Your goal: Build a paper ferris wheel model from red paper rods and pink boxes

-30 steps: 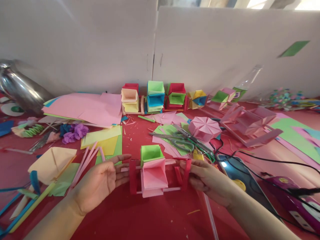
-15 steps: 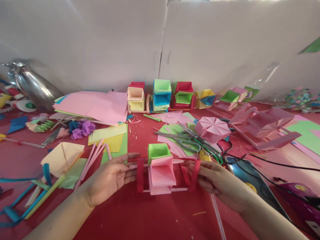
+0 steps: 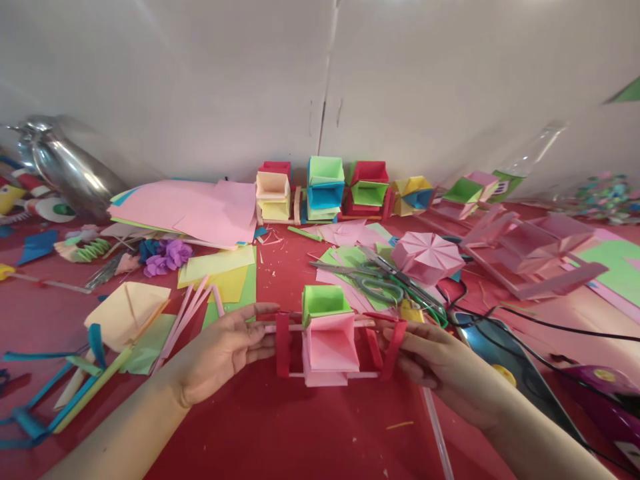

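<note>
A folded paper wheel (image 3: 333,343) with green and pink box-shaped cups hangs on a pink paper rod (image 3: 295,329) in a red paper frame (image 3: 283,347). My left hand (image 3: 223,350) pinches the rod's left end, just outside the frame's left upright. On the other side, my right hand (image 3: 425,350) has its fingers closed on the frame's right upright and the rod end there. Part of those fingertips is hidden behind the red strip. The wheel's cups open toward me, and the rod lies level.
Similar paper wheels (image 3: 325,190) line the back wall. Scissors (image 3: 380,287) lie on green and pink scraps, beside a pink folded wheel (image 3: 427,257). To the right are a phone (image 3: 515,360), black cables and a purple glue gun (image 3: 595,393). Paper sheets (image 3: 195,207) are stacked at left.
The paper wheel and its frame have shifted slightly to the right in view. Both hands keep their hold, and the camera view has moved a little.
</note>
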{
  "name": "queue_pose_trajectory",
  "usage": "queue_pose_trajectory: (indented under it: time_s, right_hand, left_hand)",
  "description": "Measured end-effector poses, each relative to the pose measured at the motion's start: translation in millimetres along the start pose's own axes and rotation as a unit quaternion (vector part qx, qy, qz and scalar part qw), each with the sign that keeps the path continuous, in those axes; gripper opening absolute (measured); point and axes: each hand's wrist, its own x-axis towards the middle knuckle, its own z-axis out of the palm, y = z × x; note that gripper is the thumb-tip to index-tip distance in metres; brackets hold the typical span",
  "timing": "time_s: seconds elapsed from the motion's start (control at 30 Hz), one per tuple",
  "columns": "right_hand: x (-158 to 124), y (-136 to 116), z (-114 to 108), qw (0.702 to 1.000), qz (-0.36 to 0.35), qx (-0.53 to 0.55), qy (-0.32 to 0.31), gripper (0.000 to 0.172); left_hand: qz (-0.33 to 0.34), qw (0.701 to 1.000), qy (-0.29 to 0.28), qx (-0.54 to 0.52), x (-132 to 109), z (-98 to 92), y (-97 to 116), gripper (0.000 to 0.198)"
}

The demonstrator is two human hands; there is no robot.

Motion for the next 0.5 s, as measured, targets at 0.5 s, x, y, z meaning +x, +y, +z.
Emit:
queue_pose_trajectory:
  time_s: [0.5]
  right_hand:
    - [-8.7,-3.1,-13.6,0.997,-0.036,-0.039,0.047,0.034]
  left_hand:
    - [0.032,0.995,0.05,0.074,5.9,5.0,-16.1,0.013]
